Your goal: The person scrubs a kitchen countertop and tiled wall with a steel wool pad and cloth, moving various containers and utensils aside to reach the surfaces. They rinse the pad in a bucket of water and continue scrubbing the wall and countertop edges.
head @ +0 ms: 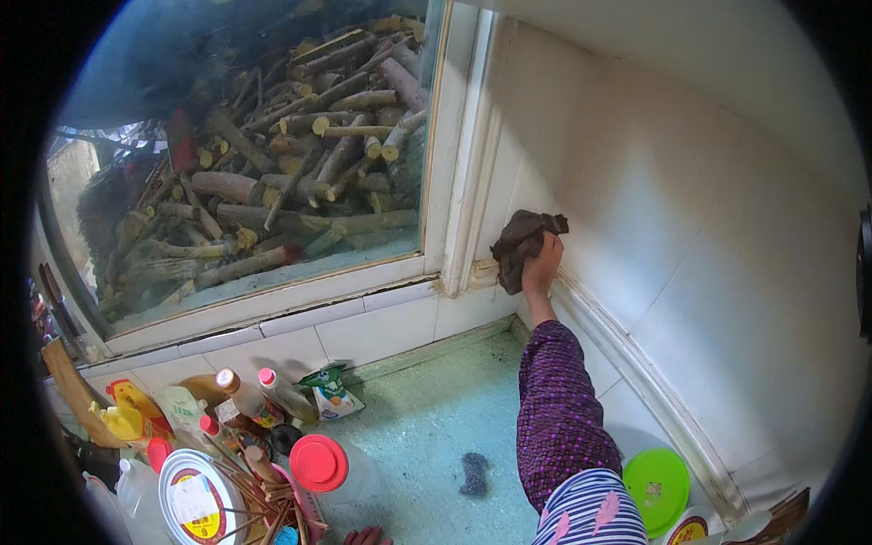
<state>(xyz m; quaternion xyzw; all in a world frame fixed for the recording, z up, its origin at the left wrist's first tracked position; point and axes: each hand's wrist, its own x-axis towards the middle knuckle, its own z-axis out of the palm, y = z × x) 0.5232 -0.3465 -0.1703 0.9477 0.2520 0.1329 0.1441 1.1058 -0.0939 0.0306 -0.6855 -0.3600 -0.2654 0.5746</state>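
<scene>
My right hand [543,267] grips a crumpled dark brown cloth [521,242]. It presses the cloth against the white wall tiles in the corner, just right of the window frame [458,157] and at the height of a ledge-like trim. At the bottom edge, only the fingertips of my left hand [368,537] show, low over the green countertop [422,436]; the rest is cut off. Near them stands a clear jar with a red lid [318,463]. A dark scouring pad [474,474] lies on the countertop between my arms.
Bottles [251,398], a white-lidded tub [194,501], wooden chopsticks [272,501] and a green-and-white packet [332,395] crowd the left side. To the right of my forearm is a container with a green lid [656,492]. Cut logs [306,170] are piled behind the window glass.
</scene>
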